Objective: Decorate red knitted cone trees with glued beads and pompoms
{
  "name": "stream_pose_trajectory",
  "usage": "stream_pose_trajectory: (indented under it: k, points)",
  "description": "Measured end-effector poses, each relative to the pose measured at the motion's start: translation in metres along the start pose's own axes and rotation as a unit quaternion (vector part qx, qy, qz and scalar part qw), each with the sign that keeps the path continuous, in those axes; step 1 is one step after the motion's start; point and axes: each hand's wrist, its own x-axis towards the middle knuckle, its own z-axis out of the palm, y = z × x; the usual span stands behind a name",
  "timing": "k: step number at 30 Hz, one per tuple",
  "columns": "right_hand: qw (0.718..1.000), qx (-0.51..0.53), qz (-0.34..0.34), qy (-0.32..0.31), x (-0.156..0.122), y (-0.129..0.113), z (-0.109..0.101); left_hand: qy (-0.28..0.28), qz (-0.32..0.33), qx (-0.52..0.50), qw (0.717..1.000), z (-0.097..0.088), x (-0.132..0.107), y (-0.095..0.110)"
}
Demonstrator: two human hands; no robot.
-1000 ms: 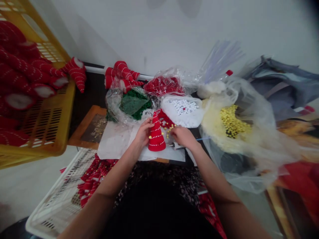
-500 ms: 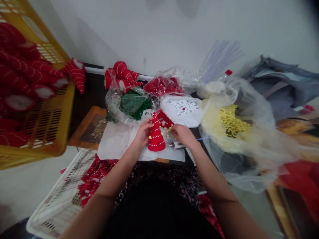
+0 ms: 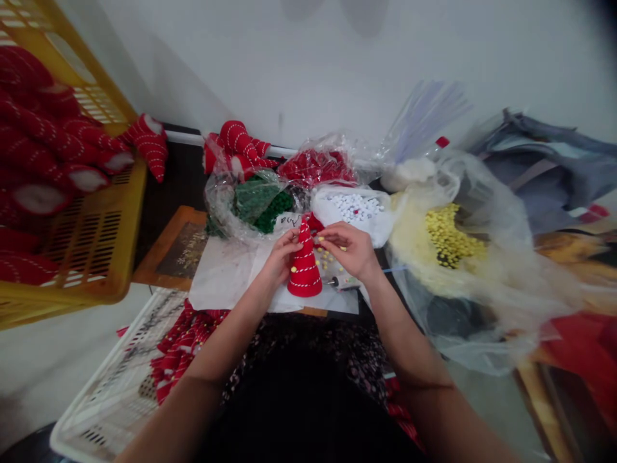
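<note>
1. The left hand (image 3: 281, 262) has its fingers closed around the side of a red fabric cone (image 3: 304, 273) with white stitched stripes and a few yellow beads.
2. The right hand (image 3: 347, 249) has its fingertips (image 3: 321, 238) pinched narrowly beside the cone's tip, not quite touching it. Whether they hold anything tiny is impossible to tell.
3. The cone stands upright on a white paper sheet (image 3: 224, 283), between the hands. Loose yellow beads (image 3: 328, 260) lie just right of it.
4. Just beyond are a bag of white beads (image 3: 354, 208) and a bag of green material (image 3: 255, 200).
5. Farther right lies a bag of yellow beads (image 3: 450, 241).
6. Far left, a yellow crate (image 3: 96, 257) holds more red cones (image 3: 33, 148).
</note>
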Motion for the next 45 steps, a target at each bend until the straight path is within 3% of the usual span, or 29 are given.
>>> stream_pose_trajectory:
  k: [4,9,12,16,18,20,23,26,32,35,39,45]
  points:
    - [0.996,-0.078,-0.027,-0.012,0.005,-0.012,0.014,-0.011,0.002,0.014,1.000,-0.004,0.001,-0.003]
    - [0.991,-0.116,-0.059,-0.026,0.005,-0.007,0.016,-0.013,-0.009,-0.007,1.000,0.000,-0.001,-0.002]
    - [0.994,-0.100,-0.040,0.012,0.015,0.010,0.000,-0.001,-0.017,-0.018,1.000,0.004,-0.002,0.000]
    - [0.973,-0.178,0.075,0.129,0.040,0.042,-0.035,0.028,-0.029,-0.027,0.999,0.003,-0.001,0.004]
    - [0.969,-0.201,0.102,0.105,0.049,0.052,-0.045,0.054,-0.032,-0.033,0.998,-0.002,-0.002,0.007]
    - [0.975,-0.201,0.087,0.037,0.054,0.054,-0.045,0.075,-0.032,-0.038,0.996,-0.011,-0.005,0.011]
    - [0.974,-0.210,0.040,-0.068,0.060,0.049,-0.028,0.094,-0.024,-0.041,0.994,-0.026,-0.010,0.015]
    - [0.963,-0.243,0.014,-0.114,0.076,0.041,0.001,0.096,-0.019,-0.038,0.994,-0.036,-0.014,0.014]
    - [0.917,-0.331,-0.035,-0.221,0.127,0.032,0.070,0.094,-0.035,-0.032,0.994,-0.036,-0.016,0.005]
    - [0.902,-0.356,-0.026,-0.243,0.141,0.034,0.096,0.090,-0.031,-0.026,0.995,-0.034,-0.017,0.005]
    - [0.895,-0.370,-0.001,-0.249,0.144,0.041,0.107,0.093,-0.023,-0.033,0.995,-0.031,-0.018,0.007]
    - [0.909,-0.354,0.014,-0.219,0.134,0.041,0.092,0.077,-0.023,-0.007,0.997,-0.029,-0.019,0.008]
